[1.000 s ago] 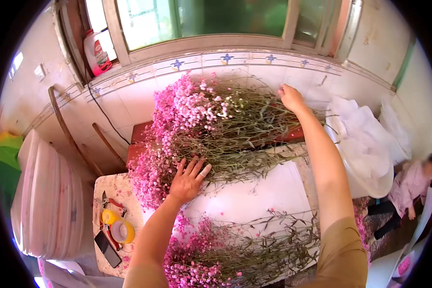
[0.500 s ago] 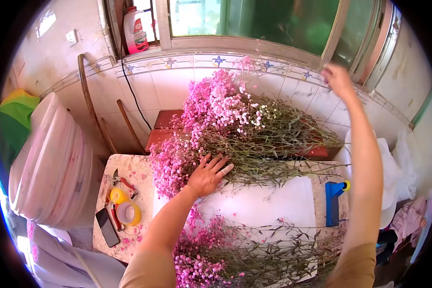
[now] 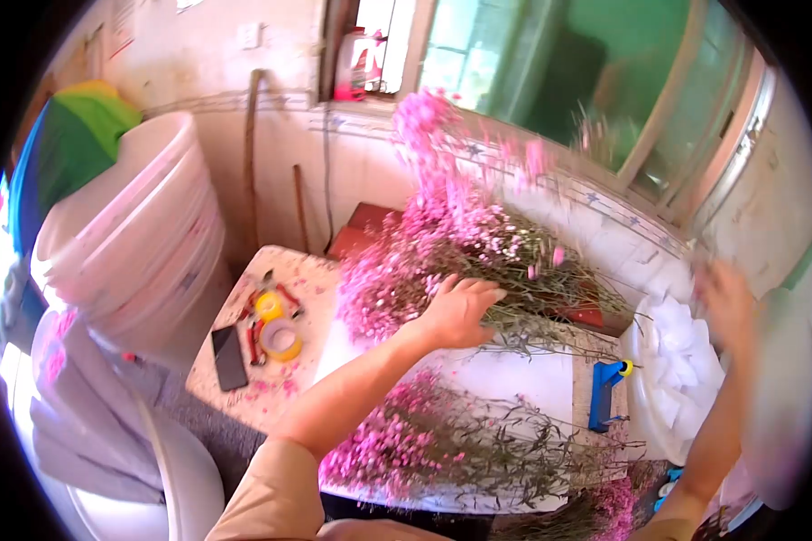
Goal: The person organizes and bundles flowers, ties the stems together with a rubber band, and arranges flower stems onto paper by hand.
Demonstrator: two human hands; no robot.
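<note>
My left hand (image 3: 465, 311) rests on the lower part of a large pile of pink flowers (image 3: 460, 225), its fingers pointing toward the stems. Out to the right, my right hand (image 3: 724, 293) is raised and smeared by motion; its fingers and anything in them cannot be made out. Blurred pink blooms (image 3: 537, 160) hang above the pile in front of the wall. A second bunch of pink flowers (image 3: 388, 446) lies nearer to me on white paper (image 3: 532, 379), stems toward the right.
A phone (image 3: 230, 358), tape rolls (image 3: 281, 340) and red-handled cutters (image 3: 255, 343) lie at the table's left. A blue tape dispenser (image 3: 604, 397) stands at its right, beside a white plastic bag (image 3: 681, 361). Stacked tubs (image 3: 144, 243) stand at the left.
The view has swung left. My right hand has moved from near the stem ends out to the right. Blooms above the pile are now blurred. My left hand stays on the pile, shifted toward the stems.
</note>
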